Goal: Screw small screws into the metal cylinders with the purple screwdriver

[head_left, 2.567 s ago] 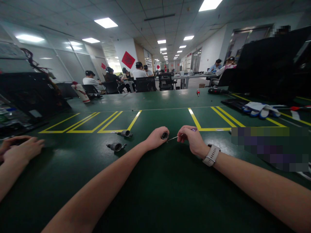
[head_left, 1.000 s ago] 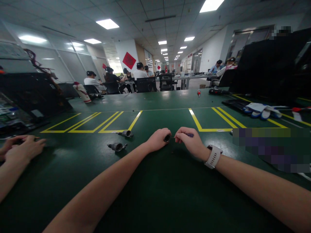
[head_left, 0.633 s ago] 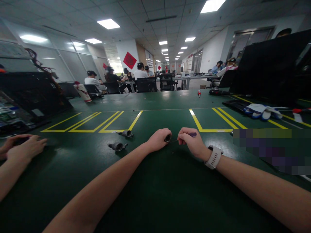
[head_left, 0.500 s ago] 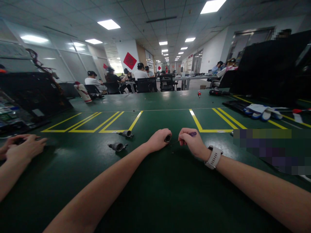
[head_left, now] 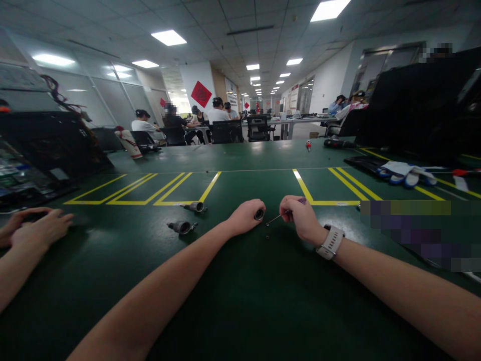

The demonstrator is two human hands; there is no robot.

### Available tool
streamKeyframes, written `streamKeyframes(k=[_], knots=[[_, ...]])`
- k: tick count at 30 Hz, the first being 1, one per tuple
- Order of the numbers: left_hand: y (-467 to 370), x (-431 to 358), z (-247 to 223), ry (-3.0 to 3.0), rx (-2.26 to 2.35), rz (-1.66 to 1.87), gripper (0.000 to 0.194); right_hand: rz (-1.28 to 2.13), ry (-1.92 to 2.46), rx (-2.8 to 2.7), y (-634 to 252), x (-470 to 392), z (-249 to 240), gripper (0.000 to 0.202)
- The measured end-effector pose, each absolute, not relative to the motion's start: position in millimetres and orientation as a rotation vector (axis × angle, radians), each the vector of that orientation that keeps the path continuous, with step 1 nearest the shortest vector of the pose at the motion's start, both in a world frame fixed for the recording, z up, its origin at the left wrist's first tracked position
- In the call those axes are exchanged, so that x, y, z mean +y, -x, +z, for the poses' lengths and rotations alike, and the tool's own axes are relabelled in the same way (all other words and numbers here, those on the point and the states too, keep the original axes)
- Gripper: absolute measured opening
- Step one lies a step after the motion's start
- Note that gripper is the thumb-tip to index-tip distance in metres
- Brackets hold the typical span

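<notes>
My left hand [head_left: 246, 217] is closed around a dark metal cylinder [head_left: 259, 214], whose round open end faces me. In my right hand [head_left: 298, 215] is a thin tool [head_left: 276, 219] with a purple handle, its tip pointing down and left at a tiny part [head_left: 267, 224] on the green table. Another tiny part [head_left: 267, 237] lies just nearer to me. Left of my left hand, two metal connectors [head_left: 183, 227] [head_left: 197, 206] lie on their sides, each with small hardware at its edge.
At the far left are another person's hands [head_left: 39, 228]. Yellow tape lines [head_left: 334, 203] mark the green table [head_left: 240, 291]. White and blue gloves [head_left: 406, 173], a red screwdriver [head_left: 308, 145] and a white bottle [head_left: 129, 144] lie or stand farther back.
My right hand has shifted slightly right and tilted, and the tool's thin shaft now shows clearly, reaching a tiny part. My left hand has hardly moved.
</notes>
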State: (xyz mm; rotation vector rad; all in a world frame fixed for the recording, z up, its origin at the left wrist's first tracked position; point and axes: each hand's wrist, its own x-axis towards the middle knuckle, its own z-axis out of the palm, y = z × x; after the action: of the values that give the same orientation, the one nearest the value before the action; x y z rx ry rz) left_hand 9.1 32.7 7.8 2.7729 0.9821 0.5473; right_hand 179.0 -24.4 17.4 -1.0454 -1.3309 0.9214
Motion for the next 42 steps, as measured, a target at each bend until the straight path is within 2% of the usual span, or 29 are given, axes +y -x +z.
streamKeyframes(k=[6,11,16,18,25,31,37,42], knots=[[-8.9,32.6,7.9,-2.751,0.998,0.541,0.011,0.862,1.01,-1.343,-180.8,-24.1,17.3,0.021],[-10.0,33.0,7.4,-2.742,1.031,0.534,0.007,0.786,0.929,-1.561,-180.0,-32.4,22.2,0.02],[-10.2,35.0,5.0,-2.737,0.995,0.587,0.004,0.294,0.876,-2.06,-175.9,-40.9,22.1,0.017],[-10.4,35.3,4.7,-2.745,0.966,0.593,0.004,0.236,0.885,-2.116,-174.4,-41.8,21.8,0.014],[-10.6,33.7,6.0,-2.78,0.962,0.553,0.009,0.853,1.014,-1.514,-175.4,-27.0,17.2,0.02],[-9.9,33.8,5.7,-2.775,0.976,0.587,0.01,0.993,1.026,-1.313,-179.4,-18.6,7.3,0.017],[-11.0,34.4,5.5,-2.804,0.944,0.575,0.006,0.944,0.982,-1.391,-176.1,-31.5,19.6,0.015],[-10.3,32.6,6.9,-2.83,0.915,0.567,0.008,1.059,0.968,-1.321,-176.2,-28.5,16.3,0.017]])
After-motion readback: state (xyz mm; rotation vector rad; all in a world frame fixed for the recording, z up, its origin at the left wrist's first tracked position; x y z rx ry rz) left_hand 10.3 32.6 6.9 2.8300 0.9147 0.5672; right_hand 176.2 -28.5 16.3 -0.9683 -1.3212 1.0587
